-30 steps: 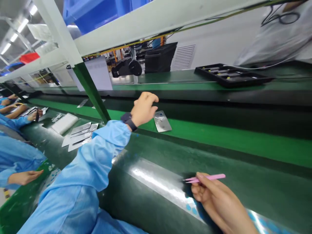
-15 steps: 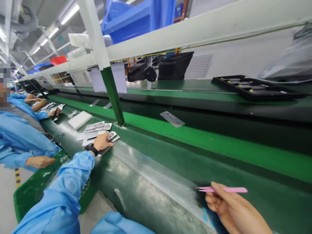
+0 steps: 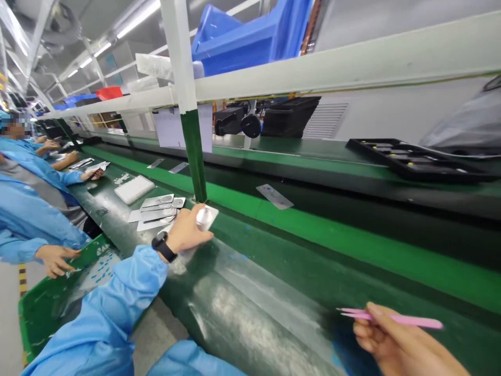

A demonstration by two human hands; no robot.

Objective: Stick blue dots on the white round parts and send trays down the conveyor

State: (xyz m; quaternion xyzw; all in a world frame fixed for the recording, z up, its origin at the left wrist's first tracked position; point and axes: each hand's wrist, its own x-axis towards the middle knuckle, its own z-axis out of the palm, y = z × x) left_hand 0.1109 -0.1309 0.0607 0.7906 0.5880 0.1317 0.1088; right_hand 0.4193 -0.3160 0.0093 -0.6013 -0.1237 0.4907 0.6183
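Note:
My left hand (image 3: 188,230), with a black watch on the wrist, is closed around a flat silver-white panel (image 3: 209,217) that has a rounded camera-like patch at one end. It looks like a phone back cover; the fingers hide part of it. Just left of that hand, several similar panels (image 3: 156,213) lie overlapped on the green bench. At the lower right my right hand (image 3: 395,339) pinches a pair of pink tweezers (image 3: 415,320), whose thin tips point left above the bench.
A white slab (image 3: 134,189) lies behind the panels. One flat panel (image 3: 274,196) rests on the bright green strip. A green post (image 3: 194,156) rises from the bench. The black tray (image 3: 410,156) sits on the back ledge. Co-workers in blue sit left, beside a green bin (image 3: 39,308).
My left hand has lifted a panel off the pile and moved right with it. The right hand, still with the tweezers, appears shifted right and slightly down. The view has turned a little.

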